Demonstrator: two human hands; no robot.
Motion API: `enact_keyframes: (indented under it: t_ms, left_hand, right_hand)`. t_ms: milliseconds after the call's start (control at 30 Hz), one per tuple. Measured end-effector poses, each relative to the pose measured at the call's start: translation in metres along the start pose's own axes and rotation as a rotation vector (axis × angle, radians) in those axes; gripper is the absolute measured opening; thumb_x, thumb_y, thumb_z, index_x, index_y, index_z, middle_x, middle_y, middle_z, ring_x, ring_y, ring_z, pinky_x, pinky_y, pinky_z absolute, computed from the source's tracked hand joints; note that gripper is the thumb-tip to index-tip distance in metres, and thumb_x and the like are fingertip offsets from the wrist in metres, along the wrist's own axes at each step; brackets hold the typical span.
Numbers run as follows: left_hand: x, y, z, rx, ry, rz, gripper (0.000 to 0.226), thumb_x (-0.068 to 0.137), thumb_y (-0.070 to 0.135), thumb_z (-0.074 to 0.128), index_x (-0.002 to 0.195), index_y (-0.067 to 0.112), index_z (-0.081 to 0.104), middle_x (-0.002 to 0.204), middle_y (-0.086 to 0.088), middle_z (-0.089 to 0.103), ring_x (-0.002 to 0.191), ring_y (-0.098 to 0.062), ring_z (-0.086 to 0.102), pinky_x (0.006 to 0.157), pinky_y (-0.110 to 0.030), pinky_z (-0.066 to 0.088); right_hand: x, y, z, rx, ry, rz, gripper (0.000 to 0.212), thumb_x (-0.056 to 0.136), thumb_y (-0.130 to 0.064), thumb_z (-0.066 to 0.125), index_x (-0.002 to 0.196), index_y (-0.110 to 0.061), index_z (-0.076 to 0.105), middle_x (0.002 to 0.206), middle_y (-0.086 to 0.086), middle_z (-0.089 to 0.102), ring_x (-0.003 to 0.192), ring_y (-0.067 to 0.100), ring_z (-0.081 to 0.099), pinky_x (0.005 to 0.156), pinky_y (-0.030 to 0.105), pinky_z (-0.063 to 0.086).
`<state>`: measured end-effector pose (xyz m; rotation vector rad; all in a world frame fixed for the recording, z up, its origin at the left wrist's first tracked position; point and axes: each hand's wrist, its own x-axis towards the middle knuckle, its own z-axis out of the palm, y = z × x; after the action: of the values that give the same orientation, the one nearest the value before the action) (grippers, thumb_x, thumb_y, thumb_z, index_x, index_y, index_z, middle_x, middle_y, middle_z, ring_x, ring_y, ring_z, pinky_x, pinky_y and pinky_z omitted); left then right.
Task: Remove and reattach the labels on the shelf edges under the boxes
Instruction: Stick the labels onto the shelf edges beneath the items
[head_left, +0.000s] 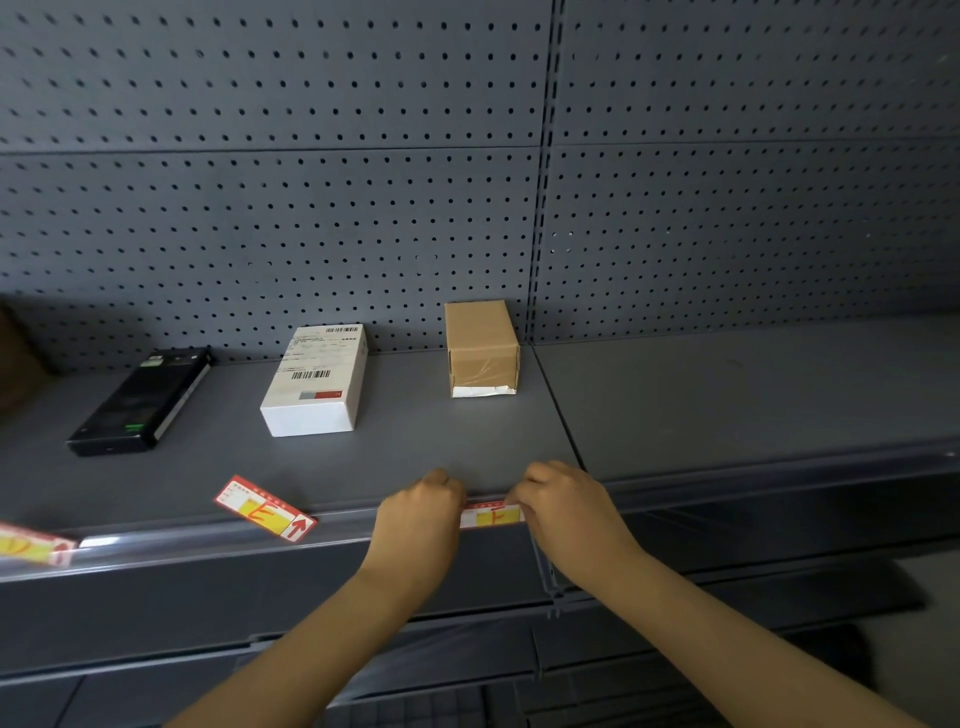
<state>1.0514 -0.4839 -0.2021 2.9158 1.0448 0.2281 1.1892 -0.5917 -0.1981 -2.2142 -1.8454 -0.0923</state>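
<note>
A red and yellow label (491, 515) sits in the clear strip on the shelf edge (208, 543), below the brown cardboard box (482, 347). My left hand (421, 512) pinches its left end and my right hand (563, 506) pinches its right end. A second label (265, 508) lies loose and tilted on the shelf, in front of the white box (317, 382). A third label (31, 544) lies at the shelf edge on the far left, below the black box (140, 402).
Grey pegboard (311, 208) backs the shelf. A second shelf bay (753, 395) continues to the right past an upright. Lower shelves (467, 649) run beneath my forearms. A brown object (15, 358) shows at the far left edge.
</note>
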Motion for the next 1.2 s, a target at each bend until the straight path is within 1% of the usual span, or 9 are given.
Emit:
enact_keyframes:
  t_ms: [167,367,500,567,700,800,867,1033,1200]
  left_hand:
    - [0.001,0.001,0.002,-0.011,-0.014,0.023,0.021,0.093,0.010,0.051,0.106,0.019,0.064,0.108,-0.003,0.062,0.090,-0.024,0.064,0.076,-0.031,0.053]
    - [0.000,0.003,-0.001,-0.043,-0.003,0.007,0.017,0.095,0.019,0.051,0.107,0.020,0.062,0.108,-0.002,0.063,0.091,-0.022,0.065,0.077,-0.029,0.052]
    - [-0.005,0.001,-0.005,-0.034,0.058,-0.021,0.013,0.097,0.023,0.047,0.105,0.021,0.058,0.105,0.001,0.067,0.086,-0.019,0.066,0.071,-0.027,0.052]
    - [-0.007,0.000,-0.008,-0.053,0.078,-0.028,0.014,0.097,0.027,0.048,0.106,0.021,0.058,0.106,0.001,0.067,0.087,-0.018,0.066,0.072,-0.026,0.051]
    - [-0.013,-0.004,-0.015,-0.067,0.117,-0.051,0.017,0.098,0.028,0.044,0.106,0.022,0.058,0.109,0.003,0.065,0.089,-0.017,0.065,0.067,-0.022,0.044]
    - [-0.020,-0.012,-0.021,-0.097,0.137,-0.056,0.020,0.097,0.029,0.047,0.113,0.024,0.059,0.116,0.005,0.063,0.098,-0.014,0.062,0.077,-0.021,0.048]
    - [-0.025,-0.021,-0.029,-0.086,0.144,-0.055,0.023,0.095,0.030,0.051,0.117,0.025,0.059,0.120,0.006,0.061,0.104,-0.013,0.061,0.082,-0.021,0.048]
    - [-0.034,-0.063,-0.053,-0.042,0.170,-0.085,0.024,0.092,0.024,0.053,0.114,0.023,0.063,0.118,0.002,0.062,0.106,-0.020,0.059,0.085,-0.032,0.047]
    - [-0.055,-0.124,-0.070,-0.026,0.171,-0.143,0.029,0.087,0.021,0.059,0.115,0.026,0.064,0.122,0.003,0.061,0.109,-0.023,0.057,0.089,-0.032,0.045]
  right_hand:
    - [-0.001,0.002,0.004,0.051,0.026,0.025,0.030,0.093,-0.010,0.050,0.120,-0.017,0.064,0.110,0.004,0.059,0.105,0.019,0.052,0.090,0.031,0.044]
    - [-0.006,0.004,0.000,0.098,0.102,0.017,0.025,0.093,-0.012,0.053,0.112,-0.016,0.068,0.104,0.002,0.063,0.099,0.018,0.055,0.087,0.030,0.047]
    - [-0.010,0.017,-0.011,0.294,0.306,0.190,0.014,0.089,-0.011,0.060,0.101,-0.014,0.068,0.093,0.000,0.067,0.086,0.013,0.059,0.077,0.025,0.051]
    - [-0.011,0.024,-0.016,0.360,0.344,0.271,0.012,0.091,-0.013,0.059,0.099,-0.015,0.067,0.092,-0.002,0.067,0.082,0.010,0.059,0.074,0.024,0.052]
    - [-0.011,0.029,-0.017,0.405,0.354,0.315,0.011,0.092,-0.014,0.057,0.099,-0.016,0.066,0.091,-0.001,0.067,0.080,0.010,0.060,0.071,0.026,0.055]
    - [-0.010,0.021,-0.014,0.416,0.347,0.295,0.014,0.091,-0.011,0.058,0.100,-0.016,0.067,0.093,-0.002,0.067,0.085,0.010,0.060,0.073,0.023,0.052]
    - [-0.009,0.012,-0.012,0.418,0.347,0.269,0.016,0.090,-0.008,0.058,0.100,-0.016,0.068,0.096,-0.003,0.066,0.091,0.011,0.059,0.076,0.024,0.052]
    - [0.001,-0.022,-0.009,0.399,0.338,0.223,0.016,0.087,-0.002,0.058,0.092,-0.013,0.069,0.092,0.001,0.067,0.089,0.016,0.059,0.074,0.033,0.052]
    - [0.018,-0.082,0.005,0.402,0.305,0.186,0.017,0.087,-0.002,0.057,0.092,-0.014,0.068,0.094,-0.001,0.067,0.090,0.014,0.058,0.074,0.022,0.045]
